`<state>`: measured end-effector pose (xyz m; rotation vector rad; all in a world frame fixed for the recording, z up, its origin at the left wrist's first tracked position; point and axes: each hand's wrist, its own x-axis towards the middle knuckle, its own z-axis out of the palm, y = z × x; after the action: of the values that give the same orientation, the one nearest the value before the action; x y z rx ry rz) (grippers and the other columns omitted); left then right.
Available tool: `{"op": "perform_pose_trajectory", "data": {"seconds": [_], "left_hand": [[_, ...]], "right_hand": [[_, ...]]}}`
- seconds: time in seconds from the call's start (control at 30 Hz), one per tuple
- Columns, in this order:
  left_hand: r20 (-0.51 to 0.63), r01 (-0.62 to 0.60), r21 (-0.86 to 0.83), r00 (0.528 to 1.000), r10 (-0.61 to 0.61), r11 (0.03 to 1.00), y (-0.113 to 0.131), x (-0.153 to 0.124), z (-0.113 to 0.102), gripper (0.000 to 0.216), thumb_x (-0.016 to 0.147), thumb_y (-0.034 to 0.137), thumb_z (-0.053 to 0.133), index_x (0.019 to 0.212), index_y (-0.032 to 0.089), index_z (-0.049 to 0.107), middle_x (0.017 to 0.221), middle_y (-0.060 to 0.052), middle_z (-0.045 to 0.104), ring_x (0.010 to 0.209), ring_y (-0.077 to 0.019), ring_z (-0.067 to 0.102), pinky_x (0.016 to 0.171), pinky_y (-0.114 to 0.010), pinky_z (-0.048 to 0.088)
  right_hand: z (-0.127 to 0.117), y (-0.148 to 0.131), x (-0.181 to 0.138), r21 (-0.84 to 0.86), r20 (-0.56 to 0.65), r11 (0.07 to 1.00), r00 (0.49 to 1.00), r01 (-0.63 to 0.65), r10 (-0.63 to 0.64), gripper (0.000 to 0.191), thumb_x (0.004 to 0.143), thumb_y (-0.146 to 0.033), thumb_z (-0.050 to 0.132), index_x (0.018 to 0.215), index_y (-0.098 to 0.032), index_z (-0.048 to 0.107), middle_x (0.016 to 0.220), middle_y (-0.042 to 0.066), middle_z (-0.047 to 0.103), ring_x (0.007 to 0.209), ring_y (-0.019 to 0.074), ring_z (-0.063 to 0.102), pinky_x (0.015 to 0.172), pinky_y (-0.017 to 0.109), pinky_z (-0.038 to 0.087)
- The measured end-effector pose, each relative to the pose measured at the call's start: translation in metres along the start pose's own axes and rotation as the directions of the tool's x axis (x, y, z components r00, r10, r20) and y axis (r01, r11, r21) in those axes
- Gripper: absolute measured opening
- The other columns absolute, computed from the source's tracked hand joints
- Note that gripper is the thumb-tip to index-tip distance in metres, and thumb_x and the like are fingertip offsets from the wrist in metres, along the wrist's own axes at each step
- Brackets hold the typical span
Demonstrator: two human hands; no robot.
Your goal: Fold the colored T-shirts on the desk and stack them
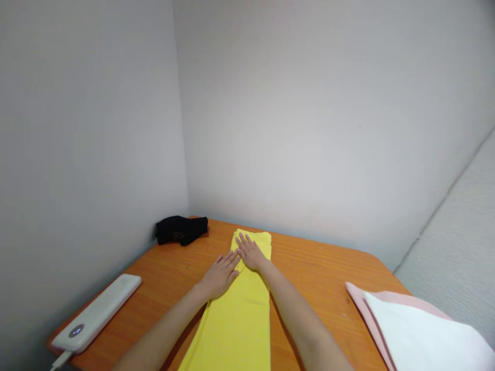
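Both bare arms (297, 314) reach forward and converge. The left hand (220, 275) lies flat, palm down, fingers together. The right hand (251, 253) rests flat just ahead, fingers slightly spread.

2 hands (235, 265) flat on yellow cloth (237, 314), orange table (317, 273)

The bright yellow cloth (236, 322), folded into a long narrow strip, lies flat on the orange wooden desk (313, 268) and runs straight away from me. Its far end is slightly rumpled where my left hand (221, 275) and right hand (251, 252) press flat on it.
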<state>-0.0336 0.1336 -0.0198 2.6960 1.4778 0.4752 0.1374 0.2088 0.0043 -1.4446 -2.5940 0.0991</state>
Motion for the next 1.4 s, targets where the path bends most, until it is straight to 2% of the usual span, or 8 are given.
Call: {"op": "perform_pose_trajectory", "data": {"seconds": [0.33, 0.5, 0.73, 0.9, 1.0, 1.17, 1.27, 1.4], "left_hand": [[-0.047, 0.164, -0.017, 0.985, -0.165, 0.986, 0.005, 0.004, 0.0, 0.053, 0.1, 0.042, 0.028, 0.148, 0.021, 0.036, 0.158, -0.006, 0.03, 0.147, -0.0215, 0.022, 0.121, -0.046, 0.01], [-0.178, 0.386, -0.039, 0.905, -0.387, 0.921, 0.005, -0.017, -0.023, 0.049, 0.097, 0.03, 0.037, 0.138, 0.006, 0.044, 0.15, -0.021, 0.039, 0.14, -0.0305, 0.034, 0.116, -0.046, 0.023], [-0.255, 0.489, -0.125, 0.825, -0.504, 0.863, 0.047, -0.136, -0.059, 0.031, 0.098, 0.033, 0.035, 0.103, 0.015, 0.059, 0.106, -0.011, 0.066, 0.103, -0.0238, 0.06, 0.092, -0.035, 0.044], [-0.238, 0.607, -0.109, 0.753, -0.613, 0.787, 0.093, -0.25, -0.043, 0.044, 0.098, 0.048, 0.028, 0.083, 0.02, 0.058, 0.084, -0.009, 0.065, 0.085, -0.0275, 0.061, 0.082, -0.041, 0.044], [-0.162, 0.675, -0.189, 0.695, -0.7, 0.713, 0.099, -0.282, -0.025, 0.049, 0.093, 0.059, 0.034, 0.095, 0.018, 0.061, 0.095, -0.012, 0.068, 0.094, -0.0305, 0.063, 0.088, -0.042, 0.045], [0.004, 0.599, -0.427, 0.751, -0.661, 0.678, 0.103, -0.283, -0.018, 0.046, 0.089, 0.062, 0.042, 0.084, 0.02, 0.06, 0.087, -0.008, 0.069, 0.085, -0.0252, 0.065, 0.081, -0.035, 0.047], [0.105, 0.556, -0.641, 0.746, -0.657, 0.529, 0.115, -0.279, -0.035, 0.044, 0.085, 0.061, 0.051, 0.081, 0.019, 0.063, 0.077, -0.005, 0.069, 0.077, -0.0236, 0.064, 0.074, -0.032, 0.049], [0.342, 0.475, -0.874, 0.75, -0.566, 0.101, 0.134, -0.292, -0.065, 0.041, 0.08, 0.054, 0.065, 0.095, 0.017, 0.07, 0.083, -0.006, 0.073, 0.091, -0.0272, 0.066, 0.082, -0.033, 0.051]], "right_hand": [[-0.004, -0.009, 0.007, -0.087, -0.046, 0.994, 0.997, -0.059, 0.055, 0.056, 0.101, -0.036, 0.032, 0.154, -0.024, 0.023, 0.161, 0.003, 0.01, 0.148, 0.0242, -0.001, 0.118, 0.05, 0.004], [-0.022, -0.035, -0.042, -0.078, -0.102, 0.986, 0.985, -0.149, 0.141, 0.061, 0.096, -0.033, 0.044, 0.151, -0.009, 0.029, 0.159, 0.016, 0.016, 0.148, 0.0303, 0.005, 0.118, 0.05, 0.008], [-0.023, -0.068, -0.225, -0.008, -0.103, 0.999, 0.993, 0.05, -0.05, 0.046, 0.095, -0.036, 0.047, 0.137, -0.017, 0.052, 0.15, 0.01, 0.04, 0.144, 0.0283, 0.024, 0.118, 0.049, 0.019], [-0.004, -0.091, -0.341, -0.103, -0.156, 0.983, 0.973, 0.155, -0.169, 0.06, 0.091, -0.037, 0.054, 0.147, -0.024, 0.039, 0.156, 0.006, 0.029, 0.144, 0.0289, 0.025, 0.113, 0.049, 0.034], [0.01, -0.1, -0.366, -0.203, -0.204, 0.965, 0.956, 0.168, -0.21, 0.067, 0.086, -0.018, 0.053, 0.15, -0.025, 0.034, 0.157, 0.006, 0.027, 0.143, 0.0295, 0.029, 0.109, 0.048, 0.039], [0.027, -0.119, -0.352, -0.244, -0.253, 0.962, 0.95, 0.119, -0.182, 0.081, 0.077, 0.007, 0.043, 0.151, -0.026, 0.032, 0.154, 0.009, 0.034, 0.14, 0.0257, 0.035, 0.113, 0.047, 0.035], [0.03, -0.128, -0.34, -0.176, -0.323, 0.964, 0.913, 0.202, -0.25, 0.07, 0.083, 0.004, 0.044, 0.146, -0.026, 0.039, 0.148, 0.01, 0.044, 0.134, 0.023, 0.043, 0.113, 0.045, 0.035], [0.019, -0.132, -0.346, 0.031, -0.423, 0.943, 0.859, 0.332, -0.288, 0.05, 0.088, -0.004, 0.043, 0.133, -0.023, 0.053, 0.131, 0.01, 0.061, 0.123, 0.0221, 0.055, 0.109, 0.044, 0.039]]}}
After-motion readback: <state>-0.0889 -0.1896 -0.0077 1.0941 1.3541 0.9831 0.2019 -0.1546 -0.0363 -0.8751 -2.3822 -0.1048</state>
